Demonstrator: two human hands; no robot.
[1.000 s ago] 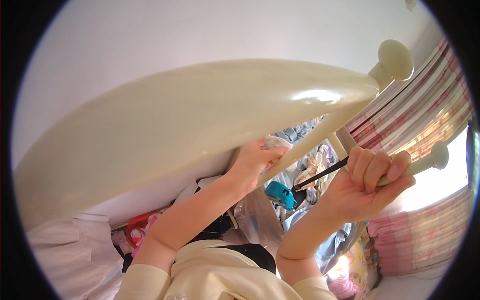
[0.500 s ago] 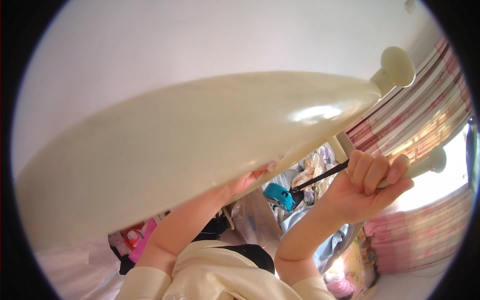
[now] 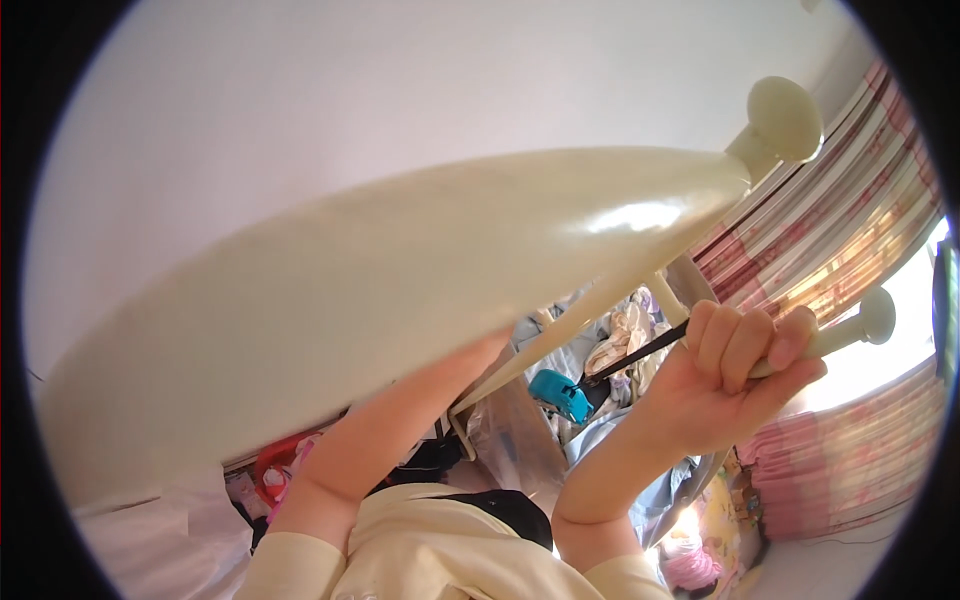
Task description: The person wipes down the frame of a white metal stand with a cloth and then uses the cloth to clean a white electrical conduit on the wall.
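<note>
A large, glossy cream curved piece (image 3: 380, 270) fills the foreground, with a round knob (image 3: 786, 118) on a short stem at its right end. My left forearm passes behind it, so the left hand is hidden. Closed fingers of my right hand (image 3: 730, 370) wrap round a cream peg (image 3: 842, 334) ending in another round knob. From beside that hand a black strap (image 3: 640, 354) slants down to a small teal and black item (image 3: 562, 396), whose kind I cannot make out. A slim cream bar (image 3: 560, 338) runs beneath the curved piece.
Piled clothes (image 3: 622, 345) and a clear plastic sheet (image 3: 510, 435) lie below. Pink and white curtains (image 3: 815, 475) hang by a bright window on the right. Red and pink things (image 3: 275, 475) sit at lower left, beside white sheeting (image 3: 165, 540).
The large curved piece has shifted slightly, its knob moving up and left. My left hand has gone out of sight behind it. My right hand keeps its hold on the peg.
</note>
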